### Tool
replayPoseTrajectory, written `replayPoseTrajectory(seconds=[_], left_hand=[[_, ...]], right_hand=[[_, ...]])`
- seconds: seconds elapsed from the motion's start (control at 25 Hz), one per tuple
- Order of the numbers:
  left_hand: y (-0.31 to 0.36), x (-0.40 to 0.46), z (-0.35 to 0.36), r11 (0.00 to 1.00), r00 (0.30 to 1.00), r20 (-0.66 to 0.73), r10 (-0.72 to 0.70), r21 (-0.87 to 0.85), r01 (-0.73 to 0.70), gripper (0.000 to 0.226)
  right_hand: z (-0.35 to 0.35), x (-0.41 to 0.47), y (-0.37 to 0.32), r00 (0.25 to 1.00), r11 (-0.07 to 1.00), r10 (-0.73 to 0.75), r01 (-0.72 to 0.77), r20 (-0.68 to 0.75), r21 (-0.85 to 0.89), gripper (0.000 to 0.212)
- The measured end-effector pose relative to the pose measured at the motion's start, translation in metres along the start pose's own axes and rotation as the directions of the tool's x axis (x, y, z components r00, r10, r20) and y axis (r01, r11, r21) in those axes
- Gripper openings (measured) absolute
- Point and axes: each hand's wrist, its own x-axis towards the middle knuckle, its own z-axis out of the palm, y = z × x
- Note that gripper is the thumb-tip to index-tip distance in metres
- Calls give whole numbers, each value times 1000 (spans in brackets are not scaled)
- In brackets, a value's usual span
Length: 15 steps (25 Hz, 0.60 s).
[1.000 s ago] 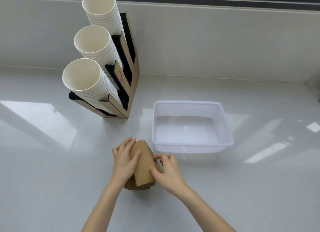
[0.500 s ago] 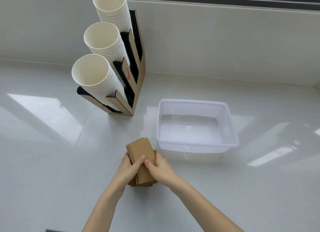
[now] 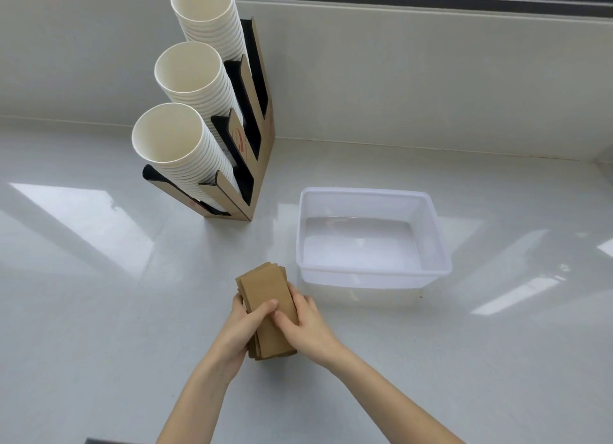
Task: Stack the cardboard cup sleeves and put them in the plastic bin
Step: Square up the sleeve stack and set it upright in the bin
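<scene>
A stack of flat brown cardboard cup sleeves lies on the white counter in front of me, its edges roughly lined up. My left hand grips the stack from the left, thumb on top. My right hand grips it from the right, thumb also on top beside the left thumb. The translucent plastic bin stands just to the right and slightly beyond the stack, with nothing inside it.
A cardboard cup holder stands at the back left with three tilted columns of white paper cups. A low wall and window ledge run along the back of the glossy counter.
My hands slid from the stack's far end to its near half and closed around it from both sides, thumbs on top. The sleeves look more squared up.
</scene>
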Motion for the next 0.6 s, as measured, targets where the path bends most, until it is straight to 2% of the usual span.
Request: replayPoseTrajectory(seconds=[0.12, 0.16, 0.24, 0.32, 0.48, 0.6], left_hand=[[-3, -1, -2, 990, 997, 0, -82, -119, 81, 81], [-3, -2, -1, 986, 996, 12, -90, -138, 91, 74], [-1, -7, 3, 978, 996, 41, -79, -190, 86, 46], [1, -10, 5, 969, 996, 70, -56, -236, 71, 37], [0, -12, 5, 963, 996, 86, 22, -268, 2, 48], [-1, -14, 5, 958, 992, 95, 83, -282, -53, 58]], right_hand=[[-3, -5, 0, 998, 998, -57, 57, 1, 30, 60], [-5, -6, -1, 997, 996, -74, 74, -1, 40, 58], [-6, -9, -4, 995, 993, -101, 101, -3, 61, 56], [-8, -12, -6, 993, 989, -122, 122, -6, 84, 55], [-14, -16, -9, 990, 984, -139, 139, -4, 109, 59], [-21, -19, -5, 995, 974, -95, 99, -27, 202, 74]])
